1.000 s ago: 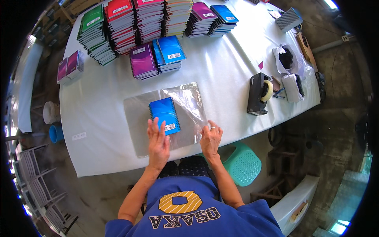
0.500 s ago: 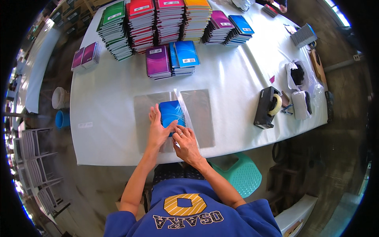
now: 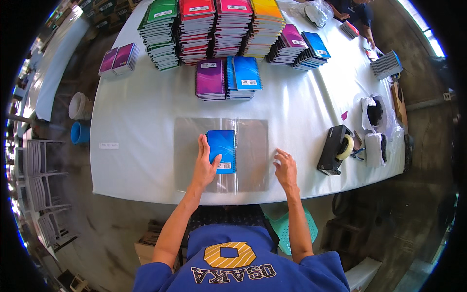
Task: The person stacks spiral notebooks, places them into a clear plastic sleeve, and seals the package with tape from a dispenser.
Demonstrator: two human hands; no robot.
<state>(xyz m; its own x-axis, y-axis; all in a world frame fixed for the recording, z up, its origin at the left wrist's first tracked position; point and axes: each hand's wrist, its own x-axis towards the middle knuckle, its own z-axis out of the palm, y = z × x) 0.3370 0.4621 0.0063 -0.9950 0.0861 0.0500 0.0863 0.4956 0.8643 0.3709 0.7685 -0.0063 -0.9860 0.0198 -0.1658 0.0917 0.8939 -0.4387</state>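
Observation:
A blue spiral notebook (image 3: 224, 146) lies on clear plastic sheets (image 3: 253, 146) near the table's front edge, its wire binding to the right. My left hand (image 3: 206, 168) grips the notebook's left side, thumb on the cover and fingers along the edge. Just right of the sheets, my right hand (image 3: 286, 170) hovers above the table with loosely bent fingers apart and nothing in them. Farther right stands a black tape dispenser (image 3: 331, 158) carrying a roll of tape (image 3: 346, 147). Beyond the sheets sit a purple notebook stack (image 3: 210, 82) and a blue notebook stack (image 3: 245, 75).
Tall piles of green notebooks (image 3: 160, 39), red notebooks (image 3: 196, 36) and yellow notebooks (image 3: 265, 34) line the far side. Purple notebooks (image 3: 118, 59) lie at the left. A white plastic bag (image 3: 370, 114) is at the right. A person's arm (image 3: 368, 34) shows at the far right corner.
My right hand has left the notebook and moved right. My left hand still holds the notebook. The plastic sheets, spread apart before, now lie nearly together. The view has shifted slightly.

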